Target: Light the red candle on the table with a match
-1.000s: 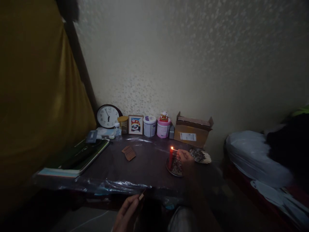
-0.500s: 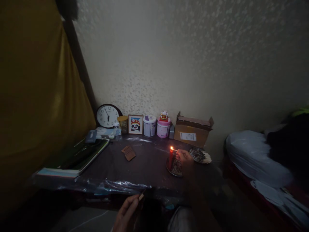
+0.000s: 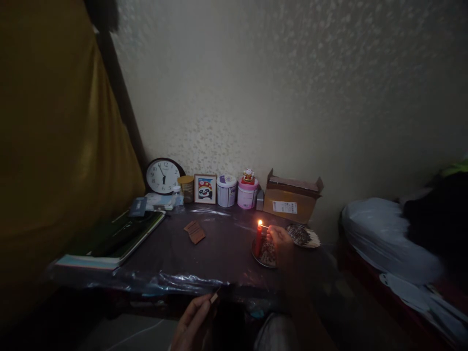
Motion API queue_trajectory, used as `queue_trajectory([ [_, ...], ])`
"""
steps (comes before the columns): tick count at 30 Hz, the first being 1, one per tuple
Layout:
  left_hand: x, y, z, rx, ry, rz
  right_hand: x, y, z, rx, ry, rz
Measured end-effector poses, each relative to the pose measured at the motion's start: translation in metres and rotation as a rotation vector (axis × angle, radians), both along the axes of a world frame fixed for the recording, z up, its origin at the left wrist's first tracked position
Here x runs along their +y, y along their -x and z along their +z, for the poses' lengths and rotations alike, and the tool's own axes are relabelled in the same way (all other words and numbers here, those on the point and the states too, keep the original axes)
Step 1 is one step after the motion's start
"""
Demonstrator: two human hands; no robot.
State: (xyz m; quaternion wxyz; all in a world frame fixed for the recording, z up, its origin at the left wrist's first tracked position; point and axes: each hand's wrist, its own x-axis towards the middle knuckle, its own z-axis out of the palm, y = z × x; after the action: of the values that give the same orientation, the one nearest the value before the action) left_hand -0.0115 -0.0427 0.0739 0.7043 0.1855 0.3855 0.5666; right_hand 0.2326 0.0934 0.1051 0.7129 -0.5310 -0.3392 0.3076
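Observation:
A red candle [image 3: 258,243] stands upright on a small round dish [image 3: 265,264] strewn with dark and pale bits. My right hand [image 3: 280,238] pinches a thin matchstick [image 3: 264,226], its tip at the top of the candle, where a flame [image 3: 260,223] burns. Low in the view, in front of the table edge, my left hand [image 3: 193,317] is closed on a small flat tan piece [image 3: 214,297]; most of it is hidden by the fingers. Right of my right hand lies a plate [image 3: 299,235] with dark bits and several pale sticks [image 3: 313,239].
On the dark table [image 3: 226,253] lies a brown cardboard piece [image 3: 195,232]. A clock [image 3: 163,176], a picture frame [image 3: 205,188], a white tin [image 3: 226,190], a pink tin [image 3: 247,195] and a cardboard box [image 3: 291,200] line the wall. Books [image 3: 113,241] lie at left.
The flame at the candle top looks slightly larger and brighter. Both hands hold almost the same places.

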Motion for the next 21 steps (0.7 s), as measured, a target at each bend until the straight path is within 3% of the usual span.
queue_trajectory([
  [3,-0.001,0.001,0.000,-0.054,-0.028,-0.070,-0.001,0.001,0.002,0.007,-0.004,0.002],
  [9,0.001,0.003,-0.003,-0.026,0.002,-0.042,-0.005,0.004,0.010,0.016,-0.032,0.014],
  [17,0.003,0.005,-0.011,0.017,0.032,-0.040,-0.027,-0.011,0.055,0.023,-0.154,0.111],
  [21,0.002,0.002,-0.007,-0.003,0.027,-0.048,-0.042,-0.002,0.056,-0.148,-0.123,0.214],
])
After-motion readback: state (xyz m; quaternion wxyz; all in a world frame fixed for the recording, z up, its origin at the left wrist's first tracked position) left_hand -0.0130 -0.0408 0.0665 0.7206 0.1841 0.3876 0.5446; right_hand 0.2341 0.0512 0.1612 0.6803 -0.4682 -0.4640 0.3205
